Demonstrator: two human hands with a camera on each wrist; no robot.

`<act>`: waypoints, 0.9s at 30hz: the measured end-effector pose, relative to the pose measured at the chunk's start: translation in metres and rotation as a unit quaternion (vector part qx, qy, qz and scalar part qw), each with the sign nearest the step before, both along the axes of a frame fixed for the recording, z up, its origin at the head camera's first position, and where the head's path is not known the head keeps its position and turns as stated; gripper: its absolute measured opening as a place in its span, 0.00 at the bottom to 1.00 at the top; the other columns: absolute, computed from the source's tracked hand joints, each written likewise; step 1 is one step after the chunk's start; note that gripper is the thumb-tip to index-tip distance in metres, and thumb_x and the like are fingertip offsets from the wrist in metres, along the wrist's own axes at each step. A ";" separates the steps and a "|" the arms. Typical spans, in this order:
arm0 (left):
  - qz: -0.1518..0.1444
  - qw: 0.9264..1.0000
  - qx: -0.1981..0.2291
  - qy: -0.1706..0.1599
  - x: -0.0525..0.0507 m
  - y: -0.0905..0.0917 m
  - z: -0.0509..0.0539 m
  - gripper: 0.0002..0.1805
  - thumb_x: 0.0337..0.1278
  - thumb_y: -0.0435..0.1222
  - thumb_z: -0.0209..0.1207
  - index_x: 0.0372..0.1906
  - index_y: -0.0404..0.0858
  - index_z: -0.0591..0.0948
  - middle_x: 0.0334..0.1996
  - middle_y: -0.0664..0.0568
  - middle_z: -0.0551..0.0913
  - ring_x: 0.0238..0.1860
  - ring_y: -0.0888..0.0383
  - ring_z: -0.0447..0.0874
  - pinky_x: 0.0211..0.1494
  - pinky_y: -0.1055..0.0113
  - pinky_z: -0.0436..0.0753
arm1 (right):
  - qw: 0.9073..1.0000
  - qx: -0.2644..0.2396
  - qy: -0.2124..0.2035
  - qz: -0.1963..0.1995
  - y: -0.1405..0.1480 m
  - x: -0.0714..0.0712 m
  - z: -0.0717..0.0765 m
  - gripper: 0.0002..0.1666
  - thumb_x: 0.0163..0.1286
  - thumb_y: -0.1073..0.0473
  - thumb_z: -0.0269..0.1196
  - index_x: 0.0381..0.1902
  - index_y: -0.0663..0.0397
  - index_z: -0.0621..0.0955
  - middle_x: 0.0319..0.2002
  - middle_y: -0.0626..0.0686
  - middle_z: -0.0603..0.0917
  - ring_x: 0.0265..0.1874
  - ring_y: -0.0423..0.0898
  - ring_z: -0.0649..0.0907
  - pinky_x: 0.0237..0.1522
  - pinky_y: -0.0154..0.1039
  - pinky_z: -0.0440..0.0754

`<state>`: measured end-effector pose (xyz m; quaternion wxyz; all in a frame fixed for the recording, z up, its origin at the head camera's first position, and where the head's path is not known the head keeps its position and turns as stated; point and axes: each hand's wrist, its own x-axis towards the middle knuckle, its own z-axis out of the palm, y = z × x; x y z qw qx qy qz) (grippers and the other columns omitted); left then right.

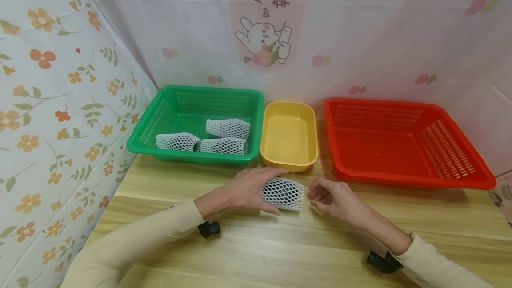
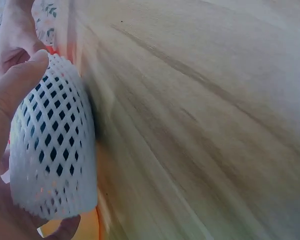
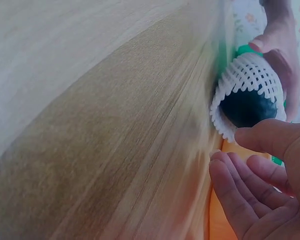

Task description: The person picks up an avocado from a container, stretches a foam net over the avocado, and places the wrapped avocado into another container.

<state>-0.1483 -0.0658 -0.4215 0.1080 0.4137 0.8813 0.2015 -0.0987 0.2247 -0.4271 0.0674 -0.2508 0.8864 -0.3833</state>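
Note:
A white foam net sleeve [image 1: 283,194] lies on the table in front of the yellow tray. My left hand [image 1: 252,190] grips it, thumb on the near side and fingers on the far side. Inside, a dark, smooth, rounded object [image 3: 249,108] shows through the sleeve's open end in the right wrist view; its kind cannot be told. My right hand [image 1: 334,199] is just right of that open end, fingers loosely bent and holding nothing. In the right wrist view its thumb [image 3: 260,136] appears close to the sleeve's edge; contact is unclear.
At the back left, a green basket [image 1: 196,160] holds three white net sleeves [image 1: 228,128]. A yellow tray [image 1: 289,137] stands beside it, and a red basket [image 1: 380,146] is at the right. A patterned cloth [image 1: 192,34] hangs behind them.

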 end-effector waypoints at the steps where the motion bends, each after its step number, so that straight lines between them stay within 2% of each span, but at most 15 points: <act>1: -0.004 1.000 -0.002 0.002 -0.001 0.001 -0.001 0.55 0.45 0.67 0.70 0.78 0.53 0.64 0.71 0.57 0.70 0.69 0.53 0.68 0.66 0.45 0.69 | 1.000 0.001 0.000 0.001 0.000 0.000 0.000 0.17 0.59 0.72 0.74 0.43 0.59 0.81 0.37 0.49 0.85 0.34 0.41 0.84 0.38 0.39 0.85; 5: -0.015 1.000 -0.010 0.019 -0.002 0.006 -0.004 0.50 0.48 0.65 0.70 0.75 0.52 0.68 0.66 0.57 0.74 0.63 0.56 0.73 0.62 0.48 0.72 | 1.000 -0.002 -0.002 0.007 -0.002 -0.001 0.000 0.16 0.59 0.72 0.74 0.43 0.59 0.81 0.37 0.49 0.85 0.34 0.41 0.84 0.39 0.39 0.85; 13: -0.006 1.000 -0.010 0.027 0.002 0.005 -0.005 0.43 0.52 0.59 0.70 0.73 0.51 0.70 0.62 0.56 0.75 0.57 0.56 0.75 0.61 0.52 0.73 | 1.000 -0.001 -0.003 0.009 0.000 0.000 0.002 0.16 0.59 0.72 0.74 0.43 0.58 0.81 0.37 0.49 0.85 0.34 0.41 0.84 0.39 0.40 0.85; 18: -0.014 0.999 -0.010 0.043 0.006 -0.002 0.005 0.43 0.51 0.58 0.68 0.73 0.50 0.70 0.64 0.54 0.75 0.57 0.54 0.75 0.58 0.53 0.74 | 1.000 0.000 0.023 0.018 0.005 -0.001 0.004 0.17 0.60 0.70 0.74 0.45 0.58 0.81 0.38 0.47 0.84 0.36 0.40 0.84 0.40 0.41 0.85; 21: -0.024 0.998 -0.013 0.057 0.009 -0.009 0.014 0.44 0.50 0.57 0.68 0.73 0.48 0.69 0.64 0.53 0.74 0.58 0.53 0.75 0.59 0.52 0.75 | 0.998 0.008 0.062 0.031 0.010 -0.002 0.006 0.19 0.60 0.67 0.75 0.47 0.57 0.81 0.40 0.47 0.85 0.39 0.43 0.85 0.42 0.44 0.85; 27: -0.044 0.996 -0.026 0.069 0.020 -0.024 0.035 0.44 0.51 0.56 0.68 0.73 0.47 0.68 0.63 0.52 0.74 0.59 0.53 0.75 0.56 0.52 0.78 | 0.988 0.069 0.125 0.065 0.022 0.001 0.012 0.27 0.63 0.56 0.75 0.58 0.56 0.81 0.50 0.48 0.84 0.49 0.44 0.82 0.50 0.48 0.82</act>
